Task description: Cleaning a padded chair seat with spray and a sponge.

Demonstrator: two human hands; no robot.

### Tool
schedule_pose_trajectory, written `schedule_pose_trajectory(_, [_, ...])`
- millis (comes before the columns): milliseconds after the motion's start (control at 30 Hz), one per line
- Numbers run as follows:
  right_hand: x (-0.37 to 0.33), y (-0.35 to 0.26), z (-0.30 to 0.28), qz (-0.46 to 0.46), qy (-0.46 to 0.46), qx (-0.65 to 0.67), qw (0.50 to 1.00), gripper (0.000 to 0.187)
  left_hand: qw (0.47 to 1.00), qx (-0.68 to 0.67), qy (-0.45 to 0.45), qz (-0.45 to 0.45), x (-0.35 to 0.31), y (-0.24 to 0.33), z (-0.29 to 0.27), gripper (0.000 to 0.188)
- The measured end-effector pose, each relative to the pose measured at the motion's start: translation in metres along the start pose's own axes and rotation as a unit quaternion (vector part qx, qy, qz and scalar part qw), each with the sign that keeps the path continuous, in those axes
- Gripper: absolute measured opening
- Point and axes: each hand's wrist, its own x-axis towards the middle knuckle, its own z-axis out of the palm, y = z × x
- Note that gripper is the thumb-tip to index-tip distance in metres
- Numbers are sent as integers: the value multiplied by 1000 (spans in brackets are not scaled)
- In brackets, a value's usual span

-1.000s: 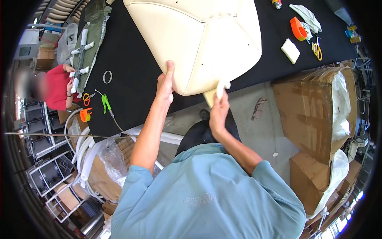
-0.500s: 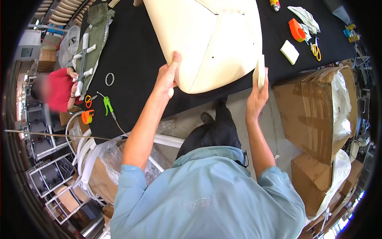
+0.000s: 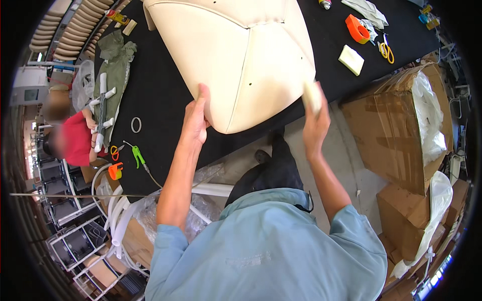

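Note:
A large cream padded piece, like a chair cushion or back (image 3: 273,65), lies on the black table cover (image 3: 155,80). Seams cross its surface, and a few small dark holes show. My left hand (image 3: 193,120) grips its near left edge, thumb on top and fingers underneath, mostly hidden. At the near right edge my right hand (image 3: 317,125) holds a pale sponge-like block (image 3: 312,96), smeared by motion. The block is against or very close to the cushion's side; contact is hard to tell. Another pale yellow block (image 3: 351,60) rests on the table to the right.
Orange tape dispenser (image 3: 357,29), yellow-handled scissors (image 3: 386,51) and a cloth (image 3: 367,11) lie at the right. Leftward are a green air gun (image 3: 137,156), a white ring (image 3: 136,125) and a person in red (image 3: 76,139) handling a white frame. Cardboard boxes (image 3: 384,130) stand right of me.
The whole view has shifted, and the cushion sits lower and farther left in the picture. My right hand's block is now blurred and tilted the other way. My left hand keeps its grip.

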Motion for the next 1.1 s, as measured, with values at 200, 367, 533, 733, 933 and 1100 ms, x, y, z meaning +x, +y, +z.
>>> schedule_pose_trajectory(200, [-68,-7,57,-205,-158,-12,966,53,995,-80,-50,-40,7,-17,-18,112])
schedule_pose_trajectory(367, [-77,-54,29,-58,-381,163,908,49,981,-185,-35,-51,7,-34,-21,117])
schedule_pose_trajectory(533, [69,-65,59,-184,-105,-4,977,45,961,-274,-33,-9,-6,-29,-10,121])
schedule_pose_trajectory(733, [15,-52,103,-310,-413,7,857,48,907,-405,-114,10,6,-62,-19,126])
schedule_pose_trajectory(933, [56,-101,102,-258,-393,41,882,50,934,-354,-44,25,-10,-54,-13,124])
schedule_pose_trajectory(1100, [188,-173,214,-495,-133,9,858,55,931,-347,-102,39,4,-68,-20,124])
